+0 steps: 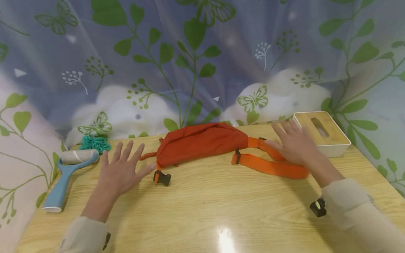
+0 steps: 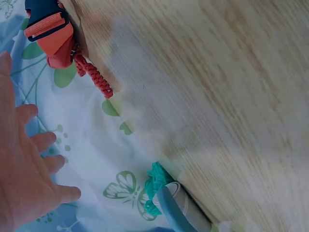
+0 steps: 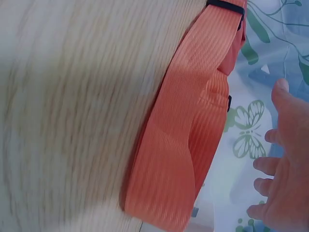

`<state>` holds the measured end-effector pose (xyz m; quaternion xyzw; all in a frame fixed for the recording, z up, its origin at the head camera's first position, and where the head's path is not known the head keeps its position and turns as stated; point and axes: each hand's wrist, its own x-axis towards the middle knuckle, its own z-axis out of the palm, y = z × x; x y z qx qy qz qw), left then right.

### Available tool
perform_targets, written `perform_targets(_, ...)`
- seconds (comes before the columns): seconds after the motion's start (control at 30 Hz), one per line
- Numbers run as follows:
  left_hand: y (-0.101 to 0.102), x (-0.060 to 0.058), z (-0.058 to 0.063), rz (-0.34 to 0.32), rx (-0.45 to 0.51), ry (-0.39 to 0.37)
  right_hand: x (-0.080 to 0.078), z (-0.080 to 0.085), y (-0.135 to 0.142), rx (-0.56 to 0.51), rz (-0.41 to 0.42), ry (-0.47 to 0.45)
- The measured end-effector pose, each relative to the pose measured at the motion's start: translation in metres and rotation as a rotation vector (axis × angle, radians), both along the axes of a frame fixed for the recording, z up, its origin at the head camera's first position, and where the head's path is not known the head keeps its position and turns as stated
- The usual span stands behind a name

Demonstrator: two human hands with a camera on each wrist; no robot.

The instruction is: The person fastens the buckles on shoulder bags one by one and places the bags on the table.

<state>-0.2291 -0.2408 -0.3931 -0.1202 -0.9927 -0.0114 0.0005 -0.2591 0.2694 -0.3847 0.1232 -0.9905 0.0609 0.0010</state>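
A red waist bag lies near the back of the wooden table, its orange strap folded in a loop to the right. A black buckle on a short orange tab hangs off the bag's left end, beside a braided red cord. My left hand is spread, palm down, left of that buckle and holds nothing. The right hand, fingers extended and holding nothing, hovers over the looped strap, overlapping part of it in the head view. The right wrist view shows the strap below and beside the fingers.
At the left lie a blue-handled lint roller and a teal bundle of cord. A white box with a wooden lid stands at the right, close to my right hand. Patterned curtain borders the table's back and sides.
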Motion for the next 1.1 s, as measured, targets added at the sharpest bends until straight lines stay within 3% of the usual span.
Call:
perform_targets(0.37,0.000,0.002,-0.010,-0.012,0.011,0.008,-0.004,-0.008,-0.017,-0.009,0.040,0.008)
perform_targets(0.67,0.002,0.001,-0.011,-0.019,0.033,0.018,-0.004,-0.006,-0.030,-0.025,0.061,0.020)
perform_targets(1.1,0.003,0.002,-0.016,-0.034,0.127,0.020,-0.005,-0.014,-0.047,-0.102,0.103,0.034)
